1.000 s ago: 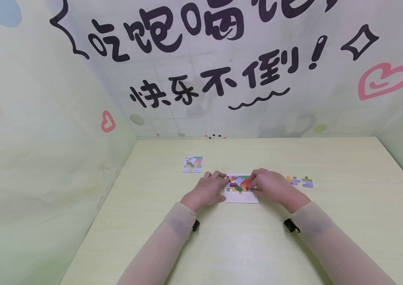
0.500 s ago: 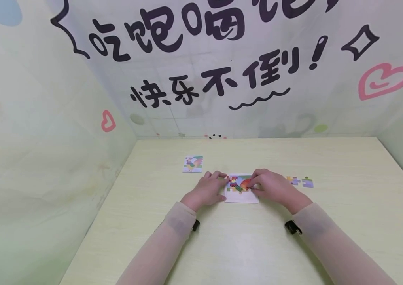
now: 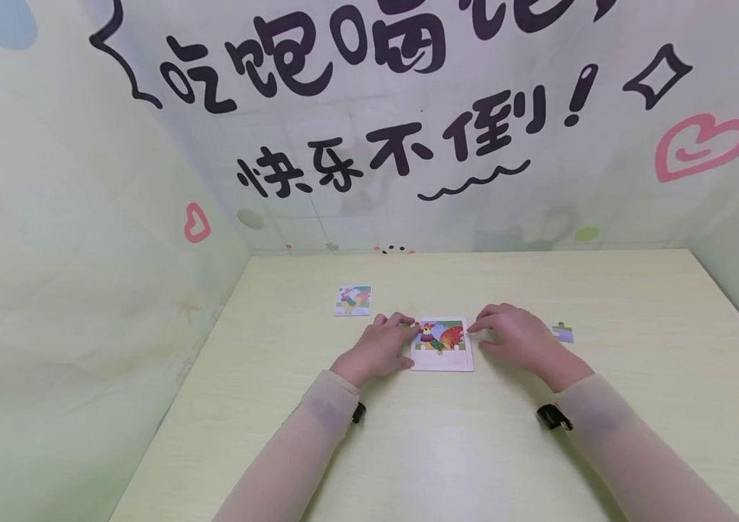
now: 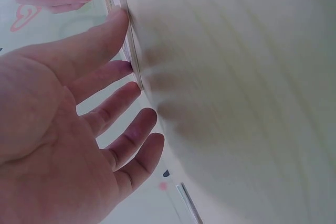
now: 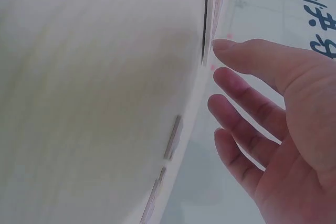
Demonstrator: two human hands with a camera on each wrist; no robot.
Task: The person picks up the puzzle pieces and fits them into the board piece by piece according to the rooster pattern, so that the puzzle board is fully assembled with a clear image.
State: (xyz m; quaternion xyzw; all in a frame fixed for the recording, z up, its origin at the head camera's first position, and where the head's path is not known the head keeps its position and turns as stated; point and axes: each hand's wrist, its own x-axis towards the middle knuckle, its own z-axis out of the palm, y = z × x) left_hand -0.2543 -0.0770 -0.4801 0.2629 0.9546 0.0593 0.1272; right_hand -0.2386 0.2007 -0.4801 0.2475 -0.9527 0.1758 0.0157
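Note:
A square puzzle board with a white border lies on the table, its upper part filled with a rooster picture. My left hand rests along the board's left side, thumb and fingertips touching the edge. In the left wrist view, that hand's fingers are loosely spread. At the right border is my right hand, slightly bent fingers apart and nothing between them. A green and lilac puzzle piece lies to its right. The right wrist view shows loose pieces edge-on on the table.
Behind the left hand lies a small square rooster picture card. The pale wood table meets a printed cloth backdrop at the back and sides.
My right hand has let go at the rooster's tail and moved right to the board's border, uncovering the tail. It now hides some loose pieces. The left hand stays put.

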